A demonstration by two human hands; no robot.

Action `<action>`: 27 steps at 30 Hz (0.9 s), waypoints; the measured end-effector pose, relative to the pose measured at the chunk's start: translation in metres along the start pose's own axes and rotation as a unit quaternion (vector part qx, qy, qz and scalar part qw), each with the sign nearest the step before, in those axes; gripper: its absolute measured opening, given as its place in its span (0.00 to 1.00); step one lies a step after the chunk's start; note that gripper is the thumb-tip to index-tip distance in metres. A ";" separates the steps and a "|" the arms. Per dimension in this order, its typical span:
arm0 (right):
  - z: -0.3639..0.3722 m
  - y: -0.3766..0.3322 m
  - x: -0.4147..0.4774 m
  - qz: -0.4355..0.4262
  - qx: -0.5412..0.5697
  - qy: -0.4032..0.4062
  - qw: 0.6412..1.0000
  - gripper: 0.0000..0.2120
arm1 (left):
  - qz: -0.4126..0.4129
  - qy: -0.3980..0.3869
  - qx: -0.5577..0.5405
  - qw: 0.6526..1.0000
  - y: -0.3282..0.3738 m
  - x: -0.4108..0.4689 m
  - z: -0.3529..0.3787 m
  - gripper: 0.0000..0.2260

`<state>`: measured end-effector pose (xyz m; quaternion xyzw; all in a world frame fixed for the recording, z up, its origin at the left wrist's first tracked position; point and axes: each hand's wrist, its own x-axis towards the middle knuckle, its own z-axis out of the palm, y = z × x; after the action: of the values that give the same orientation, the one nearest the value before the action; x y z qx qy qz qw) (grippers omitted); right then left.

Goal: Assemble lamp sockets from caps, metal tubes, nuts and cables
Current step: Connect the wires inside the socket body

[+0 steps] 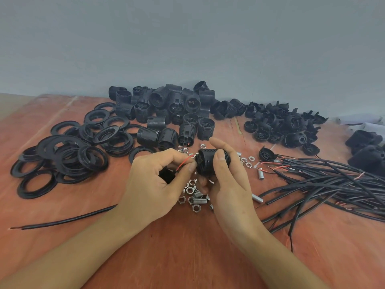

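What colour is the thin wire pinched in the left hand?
Red: the thin wire shows best in the head view.

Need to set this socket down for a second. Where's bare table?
Bare orange table between the forearms, and near right below the black cable bundle. Crowded: black rings left, threaded black socket bodies behind, silver nuts and tubes mid-table.
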<state>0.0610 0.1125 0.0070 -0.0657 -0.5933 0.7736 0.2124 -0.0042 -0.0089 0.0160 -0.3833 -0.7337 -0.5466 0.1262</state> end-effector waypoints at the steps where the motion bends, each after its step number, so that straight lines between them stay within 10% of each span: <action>1: 0.000 0.000 0.000 0.002 0.003 -0.001 1.000 0.11 | 0.005 -0.001 -0.001 1.000 0.000 0.000 0.000 0.03; 18: -0.004 -0.002 0.001 -0.039 -0.014 -0.011 0.999 0.11 | -0.207 -0.095 -0.225 0.947 -0.005 0.007 -0.003 0.04; 27: -0.006 -0.001 -0.003 -0.056 -0.039 -0.037 0.997 0.12 | -0.174 -0.123 -0.194 0.958 -0.001 0.003 -0.003 0.03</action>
<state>0.0666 0.1169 0.0058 -0.0115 -0.6333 0.7387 0.2305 -0.0080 -0.0105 0.0186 -0.3310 -0.6785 -0.6410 -0.1389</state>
